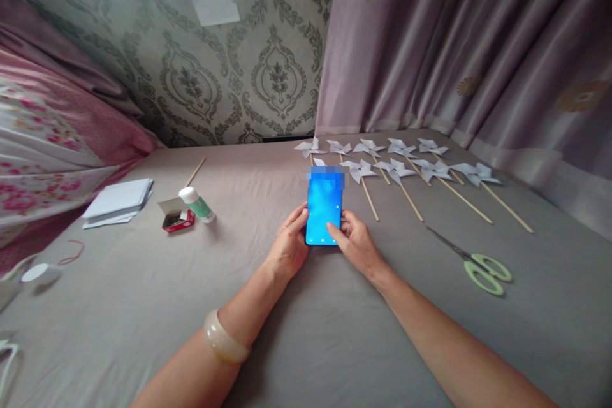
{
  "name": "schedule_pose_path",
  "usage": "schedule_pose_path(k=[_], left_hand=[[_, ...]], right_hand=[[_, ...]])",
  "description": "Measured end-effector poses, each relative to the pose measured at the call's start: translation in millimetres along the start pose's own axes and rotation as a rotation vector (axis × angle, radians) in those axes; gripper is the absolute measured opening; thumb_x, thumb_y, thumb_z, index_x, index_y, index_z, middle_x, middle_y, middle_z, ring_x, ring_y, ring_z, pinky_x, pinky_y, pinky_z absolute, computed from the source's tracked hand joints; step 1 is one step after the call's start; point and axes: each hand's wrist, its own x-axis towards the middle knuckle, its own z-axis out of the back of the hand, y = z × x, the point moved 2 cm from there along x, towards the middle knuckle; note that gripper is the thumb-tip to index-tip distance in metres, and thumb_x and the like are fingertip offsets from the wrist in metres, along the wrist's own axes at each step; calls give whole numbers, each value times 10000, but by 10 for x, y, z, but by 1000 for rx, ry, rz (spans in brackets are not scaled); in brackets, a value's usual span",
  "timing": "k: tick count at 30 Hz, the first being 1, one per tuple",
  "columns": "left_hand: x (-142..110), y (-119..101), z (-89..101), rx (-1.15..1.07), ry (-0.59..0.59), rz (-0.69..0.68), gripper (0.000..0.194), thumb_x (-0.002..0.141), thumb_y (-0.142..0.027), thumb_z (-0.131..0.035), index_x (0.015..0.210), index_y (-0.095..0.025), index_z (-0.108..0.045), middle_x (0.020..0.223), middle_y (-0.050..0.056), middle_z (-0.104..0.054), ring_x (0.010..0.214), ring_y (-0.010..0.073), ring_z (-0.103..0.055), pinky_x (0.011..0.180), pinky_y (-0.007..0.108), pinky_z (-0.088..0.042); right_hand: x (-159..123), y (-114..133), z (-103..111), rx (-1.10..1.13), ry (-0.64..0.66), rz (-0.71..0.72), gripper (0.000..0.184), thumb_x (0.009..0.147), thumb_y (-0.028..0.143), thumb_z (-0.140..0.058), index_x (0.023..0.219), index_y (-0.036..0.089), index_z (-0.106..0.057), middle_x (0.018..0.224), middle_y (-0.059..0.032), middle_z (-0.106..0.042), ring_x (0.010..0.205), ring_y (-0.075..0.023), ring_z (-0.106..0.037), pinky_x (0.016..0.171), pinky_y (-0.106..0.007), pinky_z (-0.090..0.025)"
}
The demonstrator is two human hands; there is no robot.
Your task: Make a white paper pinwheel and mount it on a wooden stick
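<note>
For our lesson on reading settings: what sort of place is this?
Probably a room at home, perhaps a bedroom: patterned wallpaper, long mauve curtains and floral fabric beside a grey cloth-covered surface.

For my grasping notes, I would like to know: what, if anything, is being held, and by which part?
A phone: the left hand holds its lower left edge, the right hand its lower right edge.

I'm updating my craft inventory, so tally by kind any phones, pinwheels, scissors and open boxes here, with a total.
Phone: 1
Pinwheels: 10, one largely hidden behind the phone
Scissors: 1 pair
Open red box: 1
Total: 13
</note>
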Motion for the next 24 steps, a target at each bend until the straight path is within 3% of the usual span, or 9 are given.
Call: schedule_pose_path(k=[4,10,14,18,24], left_hand=[[-6,-9,3,-11,-18,-6,311,745,-246,-746,1034,-151,-678,945,63,-717,870,197,-650,808,312,-507],[-8,-10,2,-9,-15,-7,306,744,-248,-748,1026,-152,-677,924,53,-717,840,179,-646,793,294,-506],[-7,0,-1,16,0,-1,348,730,-280,-761,1043,-152,-679,964,70,-721,908,216,-656,813,318,-510],[-9,13,-1,30,-4,3,356,730,-288,-760,1051,-151,-688,1020,87,-719,971,243,-649,836,336,-513],[-17,10,-10,29,-15,5,347,739,-278,-749,1055,-147,-690,1040,90,-714,974,245,-644,827,339,-517]], right_hand=[[-1,-20,-16,3,6,2,322,682,317,-643,964,212,-530,771,-26,-718,646,-192,-673,647,-324,-554],[8,-40,-18,-19,-8,18,342,647,287,-650,957,207,-531,779,-34,-717,660,-199,-678,639,-322,-552],[16,-11,4,-56,-51,0,298,725,459,-635,851,202,-554,689,-26,-682,590,-182,-628,544,-284,-496],[24,15,64,-131,-144,41,513,829,698,-424,674,217,-516,583,-15,-588,570,-171,-553,516,-273,-419],[20,22,87,-99,-104,0,599,839,756,-325,677,217,-530,616,-32,-596,625,-193,-570,560,-291,-427]])
